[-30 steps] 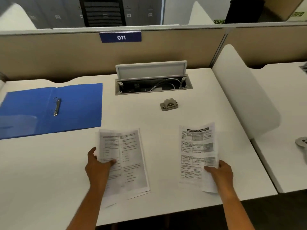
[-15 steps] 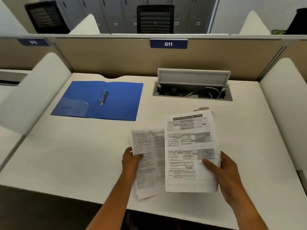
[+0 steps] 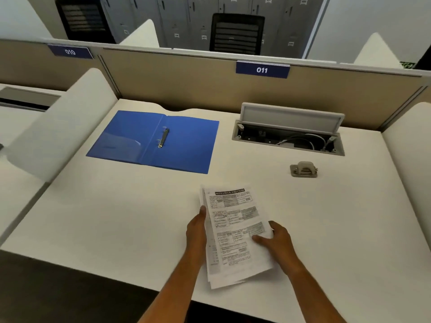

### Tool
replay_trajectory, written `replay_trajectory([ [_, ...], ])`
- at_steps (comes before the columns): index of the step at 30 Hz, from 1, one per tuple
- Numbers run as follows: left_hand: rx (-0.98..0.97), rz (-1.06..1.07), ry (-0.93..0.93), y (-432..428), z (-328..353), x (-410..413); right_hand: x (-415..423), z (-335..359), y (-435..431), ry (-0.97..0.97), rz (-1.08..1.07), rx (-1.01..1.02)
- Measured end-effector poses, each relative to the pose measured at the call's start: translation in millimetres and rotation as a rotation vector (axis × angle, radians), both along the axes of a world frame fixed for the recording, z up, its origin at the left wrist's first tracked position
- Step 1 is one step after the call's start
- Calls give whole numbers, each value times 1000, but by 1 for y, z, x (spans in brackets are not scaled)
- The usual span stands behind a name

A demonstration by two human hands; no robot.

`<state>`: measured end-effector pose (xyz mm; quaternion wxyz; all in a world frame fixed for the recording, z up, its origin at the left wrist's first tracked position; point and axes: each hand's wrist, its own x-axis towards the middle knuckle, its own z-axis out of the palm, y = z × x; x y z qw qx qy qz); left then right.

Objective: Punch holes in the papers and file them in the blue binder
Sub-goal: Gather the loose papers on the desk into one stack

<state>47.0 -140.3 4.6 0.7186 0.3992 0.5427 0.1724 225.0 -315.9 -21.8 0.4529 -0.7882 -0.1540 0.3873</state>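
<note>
1. Holding one stack of printed papers between them, both hands work at the near edge of the white bench.
2. On the stack's left edge, the left hand has its grip pressed flat along the sheets, thumb on top.
3. At the stack's right edge, the right hand pinches the papers, thumb laid across the printed top page.
4. Beyond the papers and to their left, the blue binder lies open and flat, its metal rings showing at the spine.
5. Beyond the papers to their right sits the grey hole punch, apart from them, in front of the open cable tray.
</note>
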Motion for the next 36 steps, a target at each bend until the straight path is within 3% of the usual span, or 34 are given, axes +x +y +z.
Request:
replay_trajectory([
  [9, 100, -118, 5, 13, -9, -11, -21, 4, 2, -55, -62, -58],
  [12, 72, -103, -73, 18, -1, -12, -32, 14, -13, -353, -414, -112],
  [14, 90, -123, -135, 20, 15, -10, -47, 26, -30, -380, -650, -101],
  [17, 78, -152, -232, 25, 40, -4, -70, 28, -45, 93, -822, -33],
  [21, -22, -178, -398, 18, 69, 6, -106, 31, -35, 862, -632, 249],
  [24, -55, -189, -428, 13, 74, 12, -117, 52, -23, 1107, -702, 564],
  [25, -45, -199, -412, 12, 72, 12, -115, 56, -21, 1078, -724, 626],
  [27, -8, -230, -361, 14, 68, 9, -105, 67, -17, 834, -670, 636],
  [30, 56, -321, -322, 32, 62, -2, -81, 74, -21, 485, -526, 520],
  [34, 97, -365, -385, 83, 70, -21, -41, 95, -28, 196, -417, 349],
  [36, 173, -414, -331, 105, 84, -25, -26, 108, -27, 111, -358, 316],
])
